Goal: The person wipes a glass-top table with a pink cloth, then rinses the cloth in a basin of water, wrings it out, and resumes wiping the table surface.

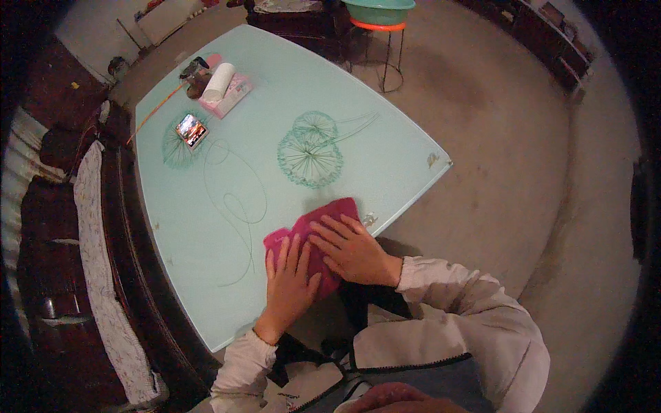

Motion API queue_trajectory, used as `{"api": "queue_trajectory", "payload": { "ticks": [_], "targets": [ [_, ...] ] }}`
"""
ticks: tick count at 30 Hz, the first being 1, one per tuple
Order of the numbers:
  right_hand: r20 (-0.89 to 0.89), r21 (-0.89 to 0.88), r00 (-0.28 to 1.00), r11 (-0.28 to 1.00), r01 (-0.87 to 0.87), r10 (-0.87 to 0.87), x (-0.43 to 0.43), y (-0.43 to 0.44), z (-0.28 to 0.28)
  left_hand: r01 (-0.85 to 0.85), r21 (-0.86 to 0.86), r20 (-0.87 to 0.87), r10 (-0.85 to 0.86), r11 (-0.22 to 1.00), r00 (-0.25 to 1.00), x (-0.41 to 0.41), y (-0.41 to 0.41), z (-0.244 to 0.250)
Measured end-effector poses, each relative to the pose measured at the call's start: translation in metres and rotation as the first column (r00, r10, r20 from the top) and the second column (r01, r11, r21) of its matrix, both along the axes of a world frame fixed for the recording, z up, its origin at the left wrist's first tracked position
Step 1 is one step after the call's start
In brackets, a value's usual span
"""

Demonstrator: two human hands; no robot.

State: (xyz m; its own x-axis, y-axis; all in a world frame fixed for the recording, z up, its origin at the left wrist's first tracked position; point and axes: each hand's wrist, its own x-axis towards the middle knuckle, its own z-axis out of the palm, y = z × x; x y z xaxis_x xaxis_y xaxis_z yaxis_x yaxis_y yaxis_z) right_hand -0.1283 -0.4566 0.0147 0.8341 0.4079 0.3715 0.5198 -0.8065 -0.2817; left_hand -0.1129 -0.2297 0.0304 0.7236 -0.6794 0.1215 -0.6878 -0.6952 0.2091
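A bright pink cloth (328, 212) lies at the near edge of a pale green glass-topped table (361, 149); part of it reaches past that edge towards me. My left hand (292, 281) rests palm down on its left part, fingers spread. On the right part lies my right hand (356, 250), also flat, with the fingers a little apart. Neither hand visibly pinches the fabric. Both palms and whatever is under the cloth are hidden. Dandelion-like patterns (311, 155) decorate the tabletop just beyond the cloth.
Towards the far left of the table are a lit phone (191, 131), a pink box (235, 98) with a white roll (219, 81) on top, and a dark glass jar (195, 77). A dark sofa (51, 248) runs along the left. A green basin (379, 11) sits on an orange-rimmed stool (379, 26).
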Motion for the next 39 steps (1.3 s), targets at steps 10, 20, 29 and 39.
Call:
{"api": "queue_trajectory", "payload": {
  "ticks": [10,20,29,39],
  "targets": [
    [-0.020,-0.014,0.971,0.971,0.239,-0.240,0.004,-0.117,-0.006,0.130,-0.212,0.132,-0.104,0.969,0.986,0.032,-0.129,-0.025],
    [-0.022,-0.193,0.853,0.839,0.508,-0.521,0.057,-0.242,-0.016,0.124,-0.200,0.163,-0.091,0.972,0.982,0.114,-0.281,-0.052],
    [0.055,-0.146,0.952,0.941,0.306,-0.301,0.184,-0.096,-0.032,-0.187,-0.163,0.168,0.214,0.969,0.962,0.187,-0.123,-0.052],
    [0.142,-0.045,0.963,0.974,-0.224,0.228,0.152,0.139,-0.039,-0.454,-0.121,0.026,0.460,0.883,0.887,0.080,0.114,-0.025]
  ]
}}
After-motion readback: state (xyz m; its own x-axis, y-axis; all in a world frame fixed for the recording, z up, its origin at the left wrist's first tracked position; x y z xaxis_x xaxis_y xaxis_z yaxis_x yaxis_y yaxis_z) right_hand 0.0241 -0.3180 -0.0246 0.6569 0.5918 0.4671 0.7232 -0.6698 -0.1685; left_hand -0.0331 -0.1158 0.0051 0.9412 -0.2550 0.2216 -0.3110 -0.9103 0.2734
